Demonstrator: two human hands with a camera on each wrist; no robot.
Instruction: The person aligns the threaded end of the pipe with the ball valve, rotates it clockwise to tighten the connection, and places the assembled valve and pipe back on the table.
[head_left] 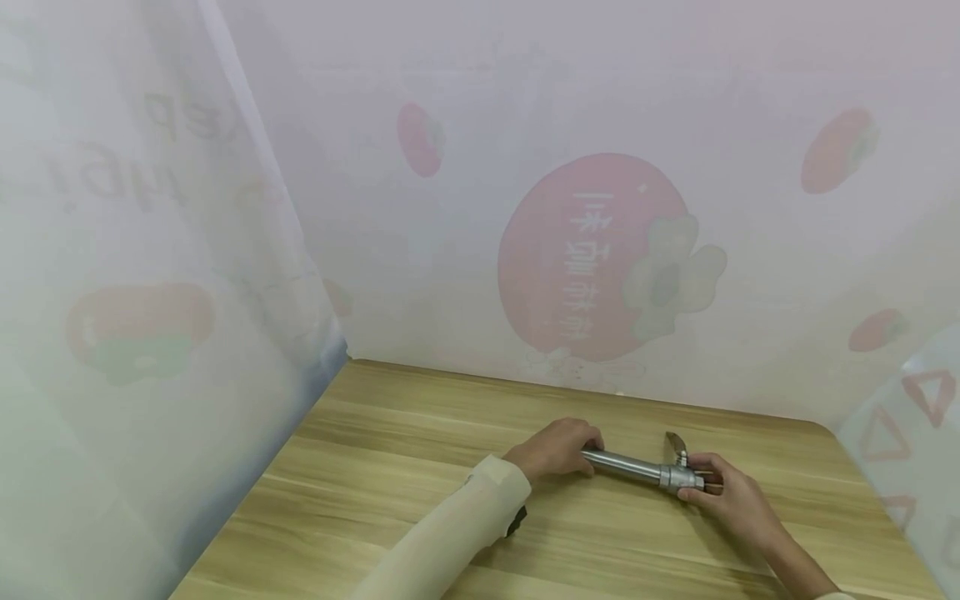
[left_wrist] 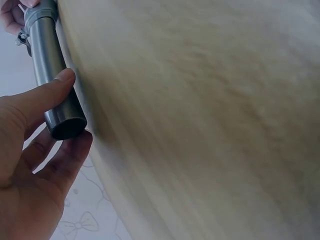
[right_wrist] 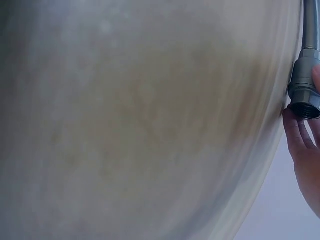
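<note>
A straight metal pipe [head_left: 628, 466] lies crosswise between the two hands, with a metal ball valve [head_left: 678, 477] on its right end. From the valve a lever handle [head_left: 676, 445] points up and away. My left hand [head_left: 557, 447] holds the pipe's left end; in the left wrist view the thumb is over the pipe [left_wrist: 49, 60] and the fingers are beneath it. At the other end, my right hand [head_left: 738, 500] grips the valve with thumb and fingers. The right wrist view shows the valve's threaded open mouth [right_wrist: 305, 111]; part of that hand is cut off by the frame.
A wood-grain table [head_left: 360, 483] lies beneath the hands. Behind it hangs a pale sheet [head_left: 450, 250] printed with red fruit, and another sheet [head_left: 135, 433] runs along the left side. A dark band shows at the left sleeve cuff [head_left: 516, 522].
</note>
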